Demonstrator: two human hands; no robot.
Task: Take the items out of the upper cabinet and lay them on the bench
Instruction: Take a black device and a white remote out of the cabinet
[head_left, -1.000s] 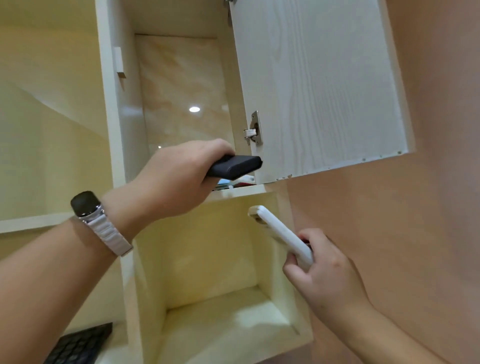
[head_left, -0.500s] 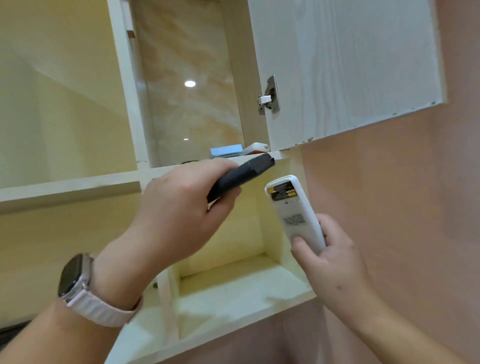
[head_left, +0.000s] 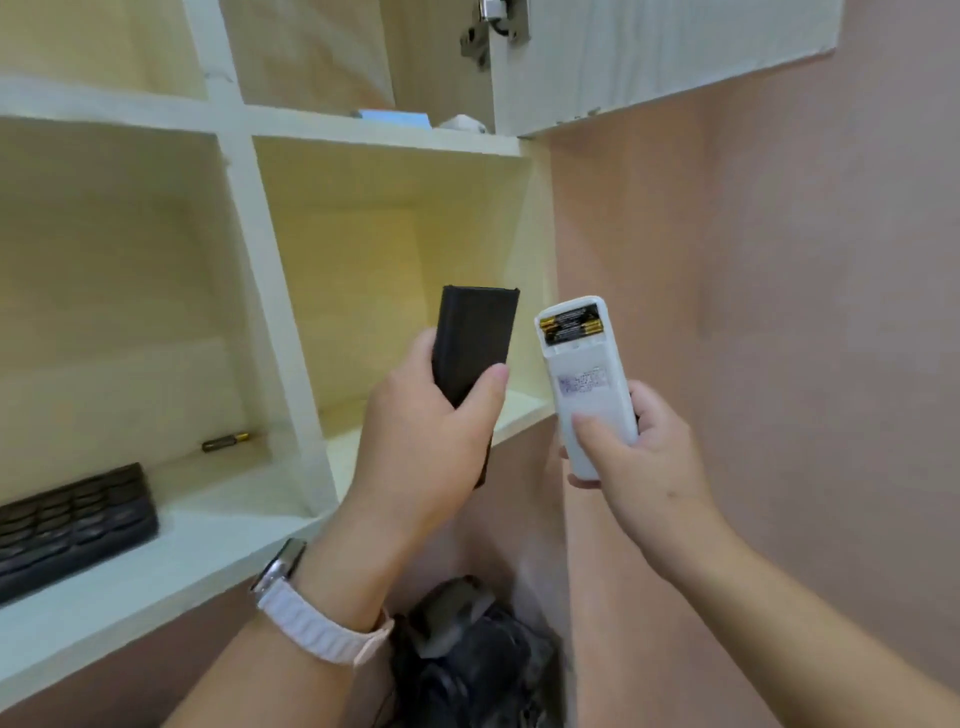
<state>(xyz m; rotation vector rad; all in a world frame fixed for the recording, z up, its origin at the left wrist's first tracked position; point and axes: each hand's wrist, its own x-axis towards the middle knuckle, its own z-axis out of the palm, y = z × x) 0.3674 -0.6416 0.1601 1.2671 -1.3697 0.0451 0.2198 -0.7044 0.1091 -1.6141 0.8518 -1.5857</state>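
My left hand grips a flat black rectangular device, held upright below the upper cabinet. My right hand holds a white remote control with its back facing me; the battery cover is off and two batteries show. Both hands are side by side in front of the lower open shelf. In the upper cabinet a blue item and a white item still lie on the shelf, only their tops visible. The cabinet door stands open at the top right.
A black keyboard lies on the lower left shelf, with a loose battery behind it. A dark bag-like object sits below between my arms. A pink wall fills the right side.
Both hands have come down and away from the upper cabinet, carrying the black device and the white remote. The black device is now turned upright. The view has tilted downward.
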